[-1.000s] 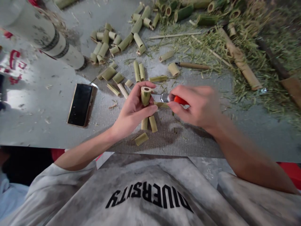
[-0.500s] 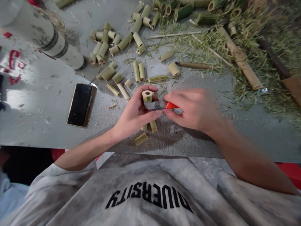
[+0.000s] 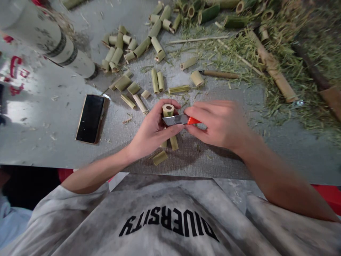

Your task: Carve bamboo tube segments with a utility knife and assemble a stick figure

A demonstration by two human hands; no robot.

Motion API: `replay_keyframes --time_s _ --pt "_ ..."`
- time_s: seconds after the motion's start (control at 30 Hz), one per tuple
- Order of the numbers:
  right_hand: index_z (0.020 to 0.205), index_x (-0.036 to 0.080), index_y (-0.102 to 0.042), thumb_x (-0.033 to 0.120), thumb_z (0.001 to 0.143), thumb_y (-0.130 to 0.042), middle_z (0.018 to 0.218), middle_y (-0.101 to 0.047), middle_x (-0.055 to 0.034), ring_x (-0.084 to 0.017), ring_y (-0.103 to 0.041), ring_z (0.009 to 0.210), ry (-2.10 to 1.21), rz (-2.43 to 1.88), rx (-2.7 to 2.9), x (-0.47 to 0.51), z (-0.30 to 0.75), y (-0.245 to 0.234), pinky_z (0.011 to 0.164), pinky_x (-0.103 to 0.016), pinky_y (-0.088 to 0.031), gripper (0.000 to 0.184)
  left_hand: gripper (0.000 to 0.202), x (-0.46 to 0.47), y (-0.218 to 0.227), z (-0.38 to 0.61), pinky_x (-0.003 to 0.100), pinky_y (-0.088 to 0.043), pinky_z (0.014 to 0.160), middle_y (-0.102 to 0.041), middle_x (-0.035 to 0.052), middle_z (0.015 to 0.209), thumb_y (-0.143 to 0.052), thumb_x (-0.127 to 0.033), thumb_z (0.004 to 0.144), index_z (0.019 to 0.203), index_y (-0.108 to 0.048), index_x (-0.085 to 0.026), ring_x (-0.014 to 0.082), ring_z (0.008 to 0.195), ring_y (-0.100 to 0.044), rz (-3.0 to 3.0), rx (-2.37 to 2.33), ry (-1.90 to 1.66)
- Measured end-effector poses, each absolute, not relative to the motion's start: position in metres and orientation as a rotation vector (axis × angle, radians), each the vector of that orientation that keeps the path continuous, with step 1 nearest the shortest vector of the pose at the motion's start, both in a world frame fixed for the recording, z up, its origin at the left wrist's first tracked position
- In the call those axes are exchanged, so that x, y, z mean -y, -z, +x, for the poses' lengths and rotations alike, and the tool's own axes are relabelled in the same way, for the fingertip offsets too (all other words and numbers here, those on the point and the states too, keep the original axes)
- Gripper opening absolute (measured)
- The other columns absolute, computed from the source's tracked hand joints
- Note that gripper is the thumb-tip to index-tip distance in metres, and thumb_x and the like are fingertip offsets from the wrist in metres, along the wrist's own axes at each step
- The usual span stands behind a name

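Upright in my left hand (image 3: 153,128) is a short bamboo tube (image 3: 168,110), its round hollow end facing up; the fingers wrap behind it. My right hand (image 3: 217,122) is closed on the orange handle of a utility knife (image 3: 193,120). The silver blade lies across the near side of the tube, pointing left, with my left thumb just below it. How much the edge bites into the bamboo I cannot tell. Split bamboo pieces (image 3: 160,158) lie on the table below my left hand.
A phone (image 3: 90,118) lies left of my hands. Several cut bamboo pieces (image 3: 142,47) are strewn beyond them. A wooden-handled tool (image 3: 220,74) rests farther right, near a heap of green shavings (image 3: 279,78). Patterned paper cups (image 3: 66,51) lie at the upper left.
The blade has tilted slightly and shows more of its flat side. The bamboo tube has shifted a little in my left hand; both hands stay in nearly the same place.
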State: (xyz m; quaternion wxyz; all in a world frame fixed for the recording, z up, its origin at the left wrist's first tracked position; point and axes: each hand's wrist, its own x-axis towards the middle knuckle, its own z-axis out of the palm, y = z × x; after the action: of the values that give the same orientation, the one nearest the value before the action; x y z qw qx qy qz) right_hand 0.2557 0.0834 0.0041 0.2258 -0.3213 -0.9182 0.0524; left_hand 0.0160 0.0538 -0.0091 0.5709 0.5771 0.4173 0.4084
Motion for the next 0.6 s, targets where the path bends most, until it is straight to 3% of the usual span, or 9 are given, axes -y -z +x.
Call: replay_keyframes --time_s 0.17,0.6 --pt "0.103 0.020 -0.075 0.036 0.114 -0.053 0.085 -0.072 -0.0033 -0.018 -0.058 0.074 -0.162 -0.905 2.545 -0.0839 0.2574 -0.0028 0.069 -0.034 -0.033 0.030 0.032 -0.0559 0.0123 0.0150 0.022 -0.048 0.066 -0.061 0.0012 0.102 -0.085 -0.034 0.098 0.120 -0.064 -0.026 0.0127 0.081 -0.054 1.446 -0.994 -0.966" --pt "0.104 0.020 -0.076 0.043 0.119 -0.050 0.084 -0.073 -0.0029 -0.017 -0.058 0.074 -0.127 -0.931 2.533 -0.0824 0.2565 -0.0027 0.067 -0.034 -0.032 0.038 0.035 -0.0590 0.0116 0.0149 0.023 -0.050 0.068 -0.062 0.0022 0.105 -0.089 -0.034 0.095 0.117 -0.063 -0.025 0.0131 0.084 -0.057 1.434 -1.005 -0.973"
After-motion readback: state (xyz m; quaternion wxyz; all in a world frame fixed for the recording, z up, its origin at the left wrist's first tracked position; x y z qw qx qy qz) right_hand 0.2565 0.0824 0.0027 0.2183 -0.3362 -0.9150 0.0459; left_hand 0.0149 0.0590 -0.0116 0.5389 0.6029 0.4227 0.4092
